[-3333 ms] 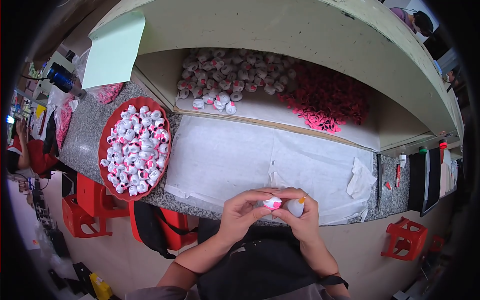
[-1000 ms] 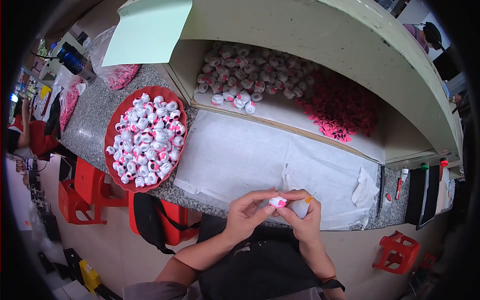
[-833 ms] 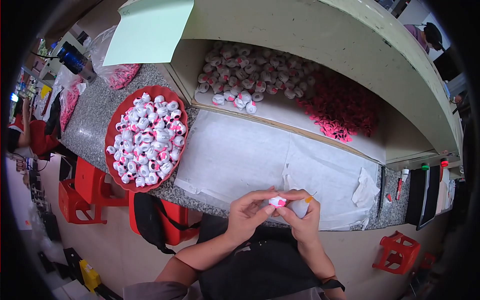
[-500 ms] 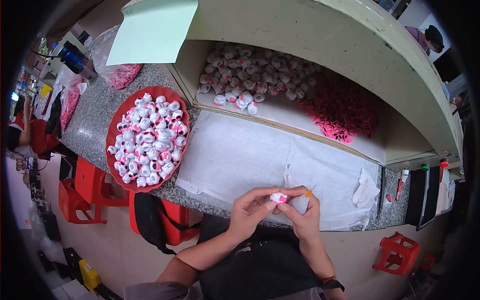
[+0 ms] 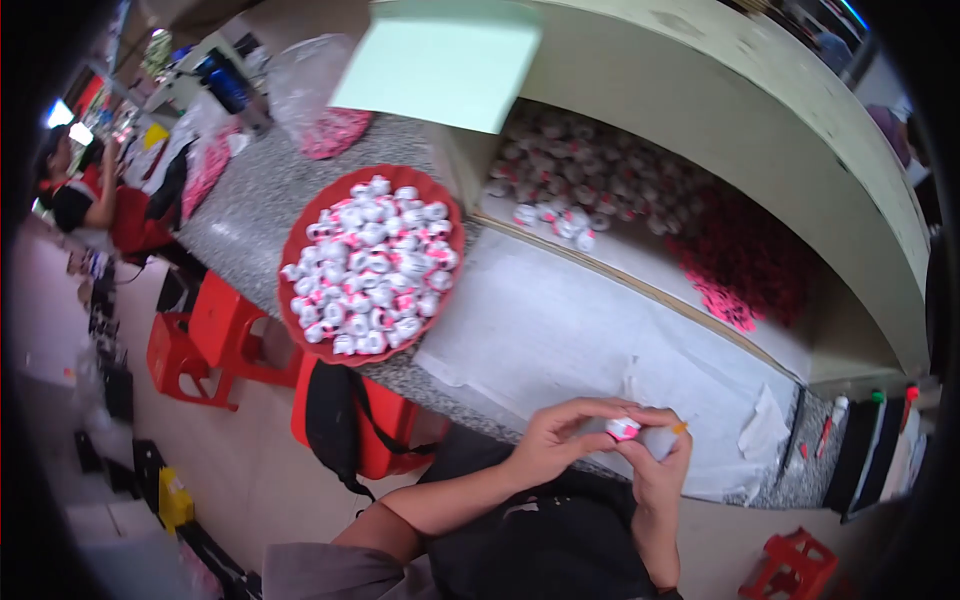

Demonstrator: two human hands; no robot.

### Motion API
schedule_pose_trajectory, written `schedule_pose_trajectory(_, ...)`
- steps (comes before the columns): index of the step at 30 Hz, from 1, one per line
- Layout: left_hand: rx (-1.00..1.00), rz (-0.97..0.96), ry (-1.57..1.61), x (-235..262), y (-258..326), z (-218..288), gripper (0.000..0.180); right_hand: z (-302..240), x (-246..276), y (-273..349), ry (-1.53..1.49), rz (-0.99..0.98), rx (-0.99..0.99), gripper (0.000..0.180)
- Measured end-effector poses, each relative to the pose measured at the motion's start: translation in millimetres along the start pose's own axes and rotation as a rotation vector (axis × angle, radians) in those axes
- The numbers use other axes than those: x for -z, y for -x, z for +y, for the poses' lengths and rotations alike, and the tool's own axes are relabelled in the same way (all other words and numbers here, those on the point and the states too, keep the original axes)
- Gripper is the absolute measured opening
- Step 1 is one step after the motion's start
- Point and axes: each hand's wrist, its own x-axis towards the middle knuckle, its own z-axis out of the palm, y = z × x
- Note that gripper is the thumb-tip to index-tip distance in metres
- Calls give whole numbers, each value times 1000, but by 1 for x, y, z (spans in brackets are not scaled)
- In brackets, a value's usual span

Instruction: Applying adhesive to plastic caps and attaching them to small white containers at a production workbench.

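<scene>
Over the bench's front edge, my left hand [image 5: 562, 437] pinches a small white and pink figure piece [image 5: 622, 429] shaped like a little head. My right hand [image 5: 660, 468] meets it from the other side, its thumb close to the piece. Tucked in the right hand's fingers is a small whitish squeeze bottle [image 5: 660, 441] with a yellow-orange tip. To the left, a red scalloped bowl [image 5: 289, 290] is heaped with similar white and pink pieces [image 5: 370, 265]. The fingers partly hide the held piece and the bottle.
White paper [image 5: 540, 310] covers the bench. Behind it, a shelf holds more white pieces [image 5: 600, 175] and a pile of pink parts [image 5: 740, 270]. A crumpled tissue [image 5: 765, 422] and a red marker [image 5: 824, 438] lie right. Red stools [image 5: 225, 320] stand below; a person [image 5: 100, 200] is far left.
My view has swung left, so the bench and bowl sit farther right in the picture. Both hands stay together on the piece, which shows a slightly different side.
</scene>
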Motion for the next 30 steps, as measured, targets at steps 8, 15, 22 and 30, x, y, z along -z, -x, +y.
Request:
schedule_pose_trajectory(8,24,3,15,-6,13,0,26,-9,-16,8,-162,84,15,30)
schedule_pose_trajectory(15,-76,-38,-7,-4,11,1,25,-4,-15,10,-155,86,-5,31)
schedule_pose_trajectory(22,-128,24,21,-11,13,3,20,1,-18,13,-114,60,55,29)
schedule_pose_trajectory(30,-182,9,-38,-10,13,7,18,8,-21,16,-109,121,111,30)
